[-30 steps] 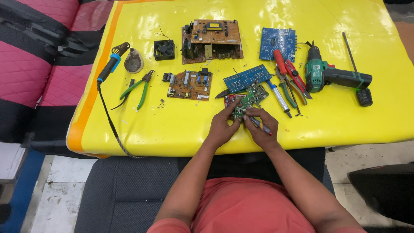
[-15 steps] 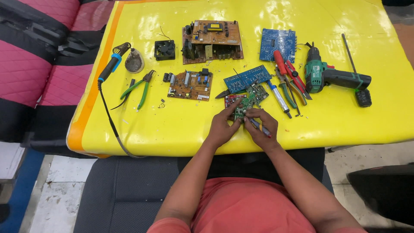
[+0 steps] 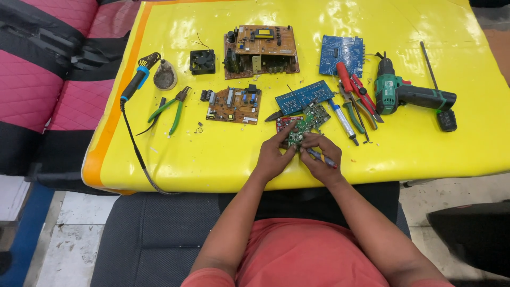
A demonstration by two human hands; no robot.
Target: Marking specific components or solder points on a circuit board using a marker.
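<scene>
Head view shows us seated at a yellow table (image 3: 159, 159), both hands meeting near its six o'clock edge. Our left hand (image 3: 273, 157) grips a small green circuit board (image 3: 297, 135) by its lower-left side, fingers curled up along it, likely to steady it. Our right hand (image 3: 319, 159) is closed around a slim blue-handled tool (image 3: 325, 159) while its fingertips also touch the board; the tool's tip is hidden, so we cannot tell its kind. The board sits tilted just above a red board (image 3: 282, 123) and touches a dark green board (image 3: 317, 114) at one o'clock from it.

Everything else fans out within reach. At twelve o'clock lies a large brown power board (image 3: 260, 50); at eleven, a smaller brown board (image 3: 234, 105) and a black fan (image 3: 203, 61). Towards nine o'clock lie green-handled pliers (image 3: 171, 110) and a blue soldering iron (image 3: 135, 82) beside its stand (image 3: 165, 77), cord trailing off the near edge, apparently kept away from the boards. At two o'clock sit two blue boards (image 3: 342, 55), red and green pliers (image 3: 357, 98), a pen-like tool (image 3: 342, 121) and a green cordless drill (image 3: 406, 94).
</scene>
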